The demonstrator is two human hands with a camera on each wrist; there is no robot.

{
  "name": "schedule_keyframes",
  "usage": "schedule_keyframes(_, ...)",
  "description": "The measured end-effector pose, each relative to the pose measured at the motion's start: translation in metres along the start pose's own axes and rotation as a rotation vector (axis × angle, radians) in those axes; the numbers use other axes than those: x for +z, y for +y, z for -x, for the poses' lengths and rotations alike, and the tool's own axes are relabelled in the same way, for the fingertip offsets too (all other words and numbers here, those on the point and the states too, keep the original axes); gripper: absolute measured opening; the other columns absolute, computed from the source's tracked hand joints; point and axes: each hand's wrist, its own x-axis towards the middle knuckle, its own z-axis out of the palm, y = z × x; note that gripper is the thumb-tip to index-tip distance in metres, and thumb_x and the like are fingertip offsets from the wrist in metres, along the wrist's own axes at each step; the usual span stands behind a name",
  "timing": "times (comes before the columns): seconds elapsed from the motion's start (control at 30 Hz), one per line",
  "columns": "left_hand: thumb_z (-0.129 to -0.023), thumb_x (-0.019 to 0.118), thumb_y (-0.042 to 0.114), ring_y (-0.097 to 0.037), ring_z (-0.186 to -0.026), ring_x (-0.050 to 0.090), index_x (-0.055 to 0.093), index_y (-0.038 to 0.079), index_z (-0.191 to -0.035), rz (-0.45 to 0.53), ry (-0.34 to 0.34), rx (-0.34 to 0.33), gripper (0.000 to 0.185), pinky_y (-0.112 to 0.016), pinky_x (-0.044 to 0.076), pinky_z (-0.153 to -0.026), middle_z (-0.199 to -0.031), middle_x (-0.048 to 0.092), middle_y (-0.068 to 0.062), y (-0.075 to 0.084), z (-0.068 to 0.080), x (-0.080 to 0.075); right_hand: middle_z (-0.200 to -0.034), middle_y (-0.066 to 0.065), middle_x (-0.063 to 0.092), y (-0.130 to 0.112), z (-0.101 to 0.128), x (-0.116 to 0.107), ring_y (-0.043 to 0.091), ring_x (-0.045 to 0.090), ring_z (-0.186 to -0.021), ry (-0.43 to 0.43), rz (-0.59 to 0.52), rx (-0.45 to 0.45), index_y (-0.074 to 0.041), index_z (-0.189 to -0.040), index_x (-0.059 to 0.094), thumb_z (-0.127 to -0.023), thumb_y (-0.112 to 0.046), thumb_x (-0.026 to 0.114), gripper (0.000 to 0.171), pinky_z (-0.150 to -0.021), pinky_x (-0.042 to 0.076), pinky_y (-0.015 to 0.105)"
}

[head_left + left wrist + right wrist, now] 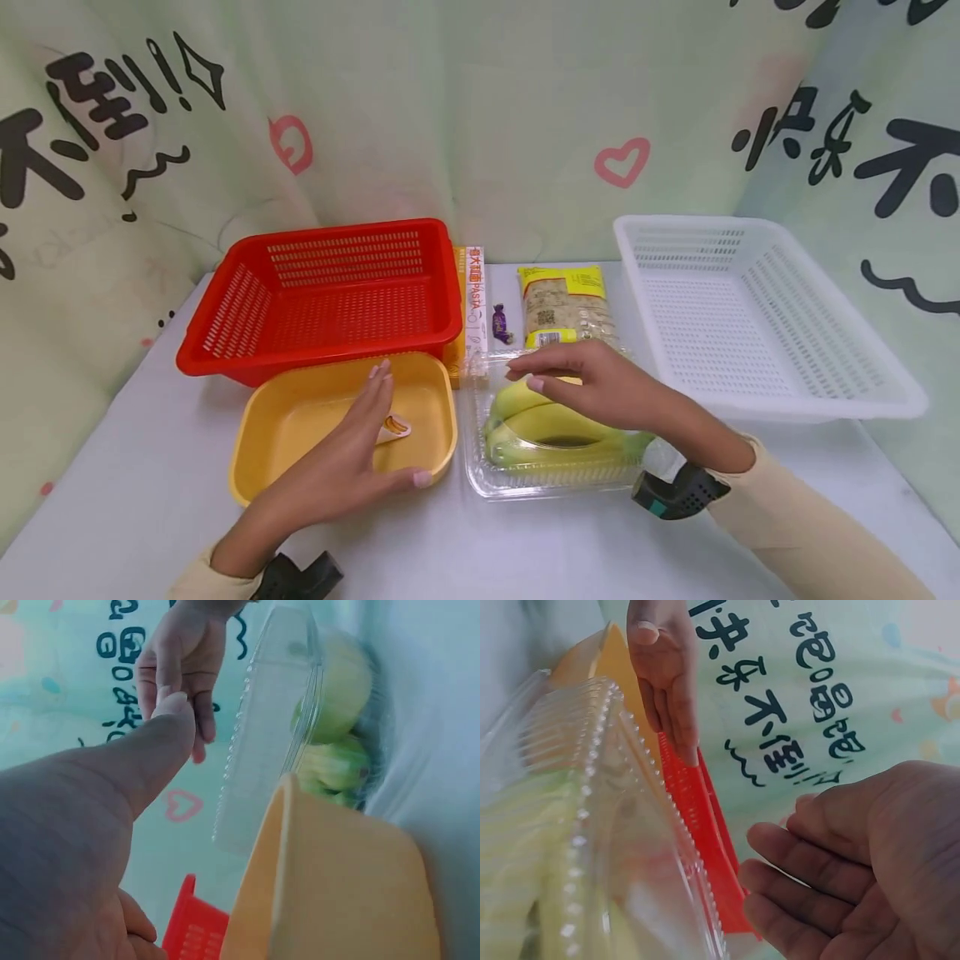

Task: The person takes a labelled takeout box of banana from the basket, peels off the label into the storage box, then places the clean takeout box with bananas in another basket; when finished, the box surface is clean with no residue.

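White tabletop (480, 550), unclenched hands (341, 475) (600, 383) near bananas (528, 425)

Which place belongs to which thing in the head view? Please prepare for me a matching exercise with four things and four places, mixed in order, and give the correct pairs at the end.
Things
1. Bananas
2. Small purple packet
3. White basket
4. Yellow tub

Places
A. Farthest right of all the containers
B. Inside the clear plastic container
C. Just in front of the red basket
D. Between the pasta box and the yellow-labelled bag

Right pairs: 1-B, 2-D, 3-A, 4-C
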Motion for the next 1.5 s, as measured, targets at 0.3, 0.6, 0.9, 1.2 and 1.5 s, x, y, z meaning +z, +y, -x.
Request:
schedule_keyframes(0.3,-0.073,0.077,0.059,-0.019,-0.147,0.002,0.009,0.009,-0.156,0.09,-0.038,-0.007,0.118,-0.045,0.027,-0.111,-0.161,-0.009,0.005,0.011,-0.013,0.019,-0.124,0.0,0.065,0.01,0.025,-0.001,0.023,0.056,-0.121,0.075,0.056,0.037,-0.01,-0.128,0.065,-0.097,-0.019,0.061,0.032,-0.096,0.048,0.047)
schedule_keyframes(0.6,-0.074,0.073,0.064,-0.018,-0.146,0.002,0.0,0.019,-0.156,0.139,-0.029,0.061,0.119,-0.056,0.022,-0.111,-0.16,-0.013,0.01,0.02,-0.02,0.031,-0.143,0.002,0.051,0.022,0.051,-0.004,0.03,0.041,-0.134,0.126,0.155,0.096,-0.019,-0.143,0.051,-0.093,-0.029,0.068,0.053,-0.102,0.038,0.057)
schedule_keyframes(0.9,-0.074,0.079,0.055,-0.021,-0.146,0.009,0.001,0.016,-0.156,0.153,-0.038,0.075,0.12,-0.054,0.029,-0.108,-0.16,-0.013,0.009,0.03,-0.027,0.027,-0.16,0.002,0.021,0.027,0.07,-0.011,0.033,0.022,-0.144,0.128,0.184,0.151,-0.03,-0.156,0.024,-0.078,-0.036,0.082,0.098,-0.102,0.033,0.063)
schedule_keyframes(1.2,-0.069,0.084,0.052,-0.02,-0.146,0.009,-0.007,0.025,-0.156,0.237,-0.049,0.11,0.129,-0.044,0.037,-0.106,-0.16,-0.013,0.012,0.037,-0.031,0.036,-0.162,-0.001,0.004,0.031,0.087,-0.007,0.032,0.007,-0.147,0.125,0.14,0.219,-0.029,-0.157,0.007,-0.07,-0.041,0.085,0.117,-0.106,0.029,0.06)
schedule_keyframes(1.5,-0.065,0.086,0.052,-0.013,-0.146,0.004,-0.006,0.019,-0.156,0.218,-0.039,0.194,0.133,-0.04,0.027,-0.112,-0.162,-0.009,0.002,0.042,-0.032,0.048,-0.162,0.01,0.003,0.039,0.099,-0.002,0.014,0.005,-0.145,0.17,0.109,0.185,-0.022,-0.158,0.005,-0.072,-0.032,0.086,0.119,-0.097,0.015,0.001)
